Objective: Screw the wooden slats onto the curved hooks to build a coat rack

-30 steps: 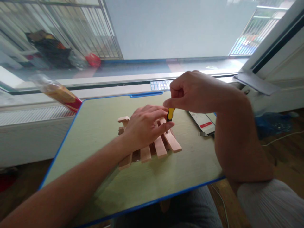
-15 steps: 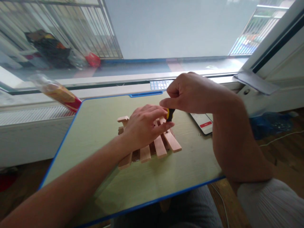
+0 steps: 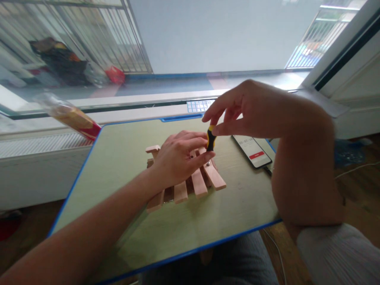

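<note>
A slatted wooden piece (image 3: 198, 183) lies on the green table. Over its upper left part rests my left hand (image 3: 181, 156), thumb and fingertips closed round the lower part of a black and yellow screwdriver (image 3: 211, 139). The screwdriver stands nearly upright, its shaft at a screw on the rightmost slat. My right hand (image 3: 234, 113) pinches the top of the handle between thumb and fingers, from above and the right. The left palm hides several slats.
A phone (image 3: 252, 152) with a lit screen and a cable lies right of the wooden piece, beside my right forearm. The table (image 3: 118, 142) has a blue rim. Behind it are a keypad-like sheet (image 3: 200, 105) and a plastic-wrapped package (image 3: 75, 118) at the left.
My right hand has loosened from a fist-like grip, its fingers now more extended on the handle top, and the wrist has moved right. More of the handle and phone shows. My left hand has barely moved.
</note>
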Motion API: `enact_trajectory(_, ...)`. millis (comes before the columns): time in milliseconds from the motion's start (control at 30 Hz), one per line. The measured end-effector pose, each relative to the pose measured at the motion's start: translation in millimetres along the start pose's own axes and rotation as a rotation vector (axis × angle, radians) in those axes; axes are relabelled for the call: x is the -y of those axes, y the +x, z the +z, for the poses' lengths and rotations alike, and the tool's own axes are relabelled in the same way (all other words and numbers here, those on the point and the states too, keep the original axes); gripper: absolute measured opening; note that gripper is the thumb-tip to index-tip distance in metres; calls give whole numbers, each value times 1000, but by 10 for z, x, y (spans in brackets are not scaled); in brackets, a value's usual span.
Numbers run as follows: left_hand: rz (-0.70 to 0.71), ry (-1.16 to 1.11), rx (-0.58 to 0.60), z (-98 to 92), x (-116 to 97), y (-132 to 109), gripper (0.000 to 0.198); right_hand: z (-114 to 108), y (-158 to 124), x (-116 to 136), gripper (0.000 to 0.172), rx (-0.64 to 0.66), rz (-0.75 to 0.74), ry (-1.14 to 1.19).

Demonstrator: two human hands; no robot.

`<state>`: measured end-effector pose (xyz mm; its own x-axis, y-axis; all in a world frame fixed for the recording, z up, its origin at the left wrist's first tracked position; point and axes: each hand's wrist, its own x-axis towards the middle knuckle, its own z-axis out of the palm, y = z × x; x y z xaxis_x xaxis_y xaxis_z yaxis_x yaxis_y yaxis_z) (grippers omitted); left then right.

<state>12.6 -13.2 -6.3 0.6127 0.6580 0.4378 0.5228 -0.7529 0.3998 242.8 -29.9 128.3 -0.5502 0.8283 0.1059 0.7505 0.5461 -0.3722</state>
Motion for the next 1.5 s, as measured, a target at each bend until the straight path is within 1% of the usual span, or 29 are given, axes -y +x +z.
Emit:
enact_trajectory(100, 2, 4, 4, -5, -2, 2, 25, 3, 4, -3, 24, 49, -19, -14)
enact_trajectory(367, 2, 36, 31, -23, -34, 9, 24, 30, 60, -12, 19, 33, -32, -99)
enact_trajectory(467, -4, 34, 23, -21, -41, 8, 23, 34, 57, -5, 16, 29, -13, -99)
enact_trajectory(600, -3, 47, 33, -14, -41, 10, 24, 55, 63, 8, 15, 36, 51, -95)
enact_trajectory(667, -3, 56, 36, -10, -40, 11, 27, 65, 66, 13, 16, 30, 73, -103)
enact_trajectory(833, -18, 66, 19, -6, -37, 6, 38, 74, 74, 36, 20, 12, 63, -116)
enact_trajectory(1100, -53, 59, 13, 6, -26, 3, 41, 96, 84, 63, 23, -9, 72, -111)
enact_trajectory(1267, -45, 42, 0, 13, -10, -5, 42, 107, 106, 52, 26, -11, 96, -134)
enact_trajectory(1500, -67, 23, -8, 12, -22, 8, 50, 115, 112, 51, 34, -19, 73, -149)
